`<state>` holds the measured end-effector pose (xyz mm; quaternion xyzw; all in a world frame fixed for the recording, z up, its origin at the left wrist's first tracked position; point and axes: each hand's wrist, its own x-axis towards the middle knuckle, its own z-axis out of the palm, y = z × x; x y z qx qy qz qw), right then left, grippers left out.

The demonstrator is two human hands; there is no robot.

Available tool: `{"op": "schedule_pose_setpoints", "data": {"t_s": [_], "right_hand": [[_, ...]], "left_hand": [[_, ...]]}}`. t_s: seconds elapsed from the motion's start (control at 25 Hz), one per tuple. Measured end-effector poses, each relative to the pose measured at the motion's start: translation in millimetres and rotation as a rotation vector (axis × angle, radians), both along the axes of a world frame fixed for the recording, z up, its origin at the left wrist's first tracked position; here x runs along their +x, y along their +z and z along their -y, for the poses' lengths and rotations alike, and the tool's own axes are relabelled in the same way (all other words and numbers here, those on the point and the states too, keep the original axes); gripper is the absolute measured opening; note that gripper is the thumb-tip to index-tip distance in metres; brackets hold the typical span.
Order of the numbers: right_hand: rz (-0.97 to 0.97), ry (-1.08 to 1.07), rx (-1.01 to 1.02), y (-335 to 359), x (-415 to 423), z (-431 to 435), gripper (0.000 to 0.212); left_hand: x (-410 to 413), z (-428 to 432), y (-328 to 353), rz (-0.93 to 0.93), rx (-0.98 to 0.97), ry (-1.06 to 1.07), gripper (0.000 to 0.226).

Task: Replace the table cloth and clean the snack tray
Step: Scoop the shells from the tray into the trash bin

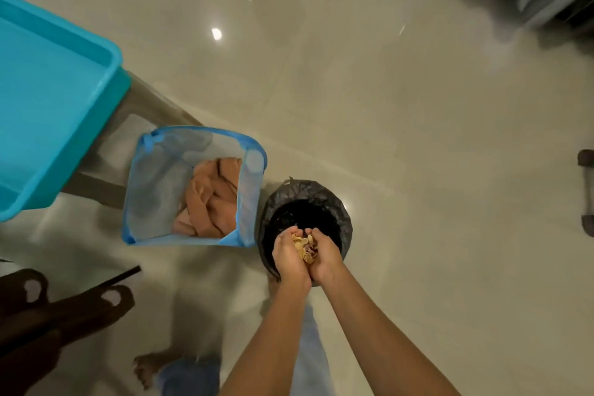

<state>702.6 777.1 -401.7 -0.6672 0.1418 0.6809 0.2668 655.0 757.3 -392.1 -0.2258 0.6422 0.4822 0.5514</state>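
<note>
The floor point(401, 138) is glossy beige tile with lamp glare on it. A round bin point(345, 219) lined with a black bag stands on it, just beside a blue mesh hamper point(154, 190). Behind the hamper, grey legs point(154, 106) of what may be a stool rest on the tiles. A bare foot point(146, 370) stands at the bottom, near dark wooden furniture point(48, 315).

One wide-angle camera, worn on the head, looks steeply down along both forearms to the floor. The left hand point(288, 255) and right hand point(325, 256), cupped round snack scraps point(303, 247), lie near the lens, just below centre, over the bin point(342, 202). Far from the hands the edges smear, perhaps from motion.
</note>
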Motion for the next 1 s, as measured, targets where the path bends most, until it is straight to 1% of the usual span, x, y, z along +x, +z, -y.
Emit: {"op": "schedule_pose_setpoints", "data": {"t_s": [0.12, 0.2, 0.32, 0.4, 0.48, 0.6, 0.76, 0.8, 0.84, 0.88, 0.92, 0.96, 1.0], "right_hand": [[-0.003, -0.068, -0.068, -41, 9, 0, 0.017], [0.000, -0.130, -0.082, -61, 13, 2, 0.020], [0.016, -0.209, -0.072, -82, 16, 6, 0.023], [0.025, -0.224, -0.077, -82, 17, 6, 0.026], [0.000, -0.243, -0.055, -76, 15, 3, 0.036], [-0.002, -0.192, -0.017, -54, 10, -5, 0.045], [0.054, -0.106, 0.124, -45, 11, -6, 0.051], [0.084, -0.050, 0.205, -45, 12, -2, 0.051], [0.116, 0.087, 0.324, -48, 15, 5, 0.050], [0.124, 0.304, 0.474, -47, 16, 11, 0.048], [0.123, 0.565, 0.580, -49, 18, 19, 0.047], [0.108, 0.835, 0.640, -52, 20, 30, 0.046], [0.127, 1.050, 0.652, -61, 23, 39, 0.046]], "left_hand": [[4, 1, -43, 0.084, -0.095, -0.041, 0.017], [5, 2, -62, 0.115, -0.113, -0.064, 0.023], [6, 0, -76, 0.140, -0.102, -0.032, 0.033], [5, -2, -78, 0.184, -0.090, -0.016, 0.043], [3, -5, -77, 0.215, -0.093, 0.005, 0.048], [4, -10, -74, 0.220, -0.099, -0.004, 0.053], [3, -10, -75, 0.251, -0.099, -0.001, 0.061], [1, -9, -76, 0.268, -0.091, 0.001, 0.064], [-1, -8, -78, 0.295, -0.078, 0.004, 0.067], [-4, -7, -78, 0.322, -0.056, 0.005, 0.070], [-7, -7, -78, 0.346, -0.029, 0.003, 0.072], [-9, -7, -78, 0.354, -0.010, -0.007, 0.074], [-11, -8, -77, 0.351, 0.005, -0.026, 0.075]]}}
